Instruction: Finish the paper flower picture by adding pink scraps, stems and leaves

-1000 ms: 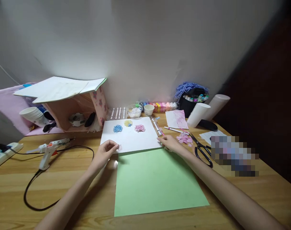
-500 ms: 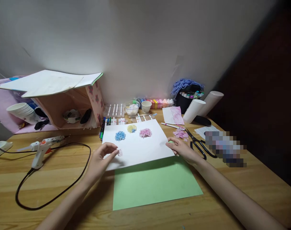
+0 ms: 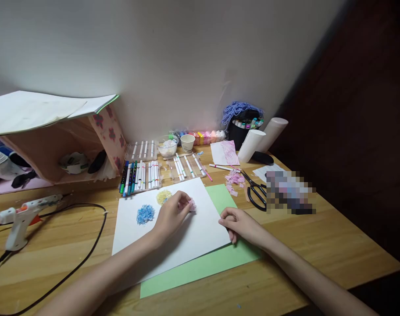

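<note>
A white sheet of paper [image 3: 141,245] lies partly over a green sheet [image 3: 187,272]. Crumpled paper bits sit on the white sheet in a blue cluster [image 3: 145,214], a yellow cluster [image 3: 162,196] and a pink cluster [image 3: 192,205]. My left hand [image 3: 172,213] reaches across the white sheet, thumb and finger pinched at the pink cluster; the small pink paper piece between them is mostly hidden. At the right edge of the white sheet, my right hand [image 3: 237,224] grips the paper between thumb and fingers.
Loose pink paper scraps [image 3: 234,177] and black-handled scissors [image 3: 256,193] lie to the right. Behind the paper are markers [image 3: 141,175], a bowl [image 3: 167,148] and a paper cup [image 3: 187,143]. A glue gun [image 3: 20,219] with a looping cord rests at left, before a pink box [image 3: 108,140].
The white paper has come down and nearer, covering more of the green sheet. My left hand has moved right to the pink cluster with its pink piece. The view has shifted right.
</note>
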### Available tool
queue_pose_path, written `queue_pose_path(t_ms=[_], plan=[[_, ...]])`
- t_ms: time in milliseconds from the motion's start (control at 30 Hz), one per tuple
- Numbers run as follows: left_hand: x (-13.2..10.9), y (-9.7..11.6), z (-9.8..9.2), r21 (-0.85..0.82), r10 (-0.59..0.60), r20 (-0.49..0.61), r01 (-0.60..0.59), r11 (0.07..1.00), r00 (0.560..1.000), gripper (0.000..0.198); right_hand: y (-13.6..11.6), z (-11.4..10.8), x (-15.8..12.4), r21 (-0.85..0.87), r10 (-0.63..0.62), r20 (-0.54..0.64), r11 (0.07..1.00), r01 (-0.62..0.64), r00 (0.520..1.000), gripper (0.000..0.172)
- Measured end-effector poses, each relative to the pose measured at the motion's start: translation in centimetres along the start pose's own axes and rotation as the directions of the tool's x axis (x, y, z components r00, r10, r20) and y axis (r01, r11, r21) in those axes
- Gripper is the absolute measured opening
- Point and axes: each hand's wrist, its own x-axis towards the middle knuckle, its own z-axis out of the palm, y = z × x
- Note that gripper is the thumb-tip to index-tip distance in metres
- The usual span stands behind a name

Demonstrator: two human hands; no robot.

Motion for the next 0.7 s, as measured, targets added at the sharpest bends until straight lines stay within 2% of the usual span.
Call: queue_pose_path(t_ms=[67,133,167,200,267,400,500,600,700], plan=[[0.4,-0.1,0.1,0.008,-0.013,-0.033,0.014,1.000,0.999,0.011,-0.8,-0.6,0.7,-0.112,0.003,-0.025,0.994,-0.006,1.000,0.027],[0.6,-0.3,0.0,0.026,-0.021,-0.061,0.022,0.999,0.998,0.011,-2.1,-1.7,2.0,-0.299,-0.076,-0.164,0.954,0.024,0.983,0.019],[0.7,-0.5,-0.1,0.031,-0.021,-0.071,0.023,0.999,0.997,0.010,-2.9,-2.2,2.9,-0.434,-0.175,-0.245,0.899,0.054,0.954,0.015],[0.7,-0.6,-0.2,0.034,-0.018,-0.080,0.020,0.999,0.997,0.010,-3.7,-2.7,3.9,-0.559,-0.270,-0.334,0.828,0.041,0.903,0.011],[0.8,-1.0,-0.3,0.047,0.009,-0.108,-0.004,0.999,0.994,0.010,-5.3,-3.2,6.2,-0.718,-0.383,-0.406,0.696,-0.030,0.830,0.007],[1.0,-1.9,-0.4,0.098,0.107,-0.183,-0.090,0.991,0.977,0.009,-7.1,-2.4,10.6,-0.755,-0.392,-0.467,0.644,-0.126,0.793,0.020],[0.9,-2.2,-0.4,0.088,0.140,-0.194,-0.125,0.988,0.971,0.008,-7.4,-1.6,12.2,-0.770,-0.378,-0.496,0.608,-0.195,0.782,0.023],[0.4,-2.0,-0.7,0.063,0.210,-0.134,-0.203,0.977,0.968,0.005,-7.5,-1.7,11.9,-0.787,-0.349,-0.490,0.570,-0.234,0.799,0.023],[0.0,-1.9,-1.0,0.045,0.287,-0.063,-0.285,0.958,0.956,0.003,-7.5,-2.4,9.7,-0.800,-0.319,-0.482,0.541,-0.261,0.816,0.018]])
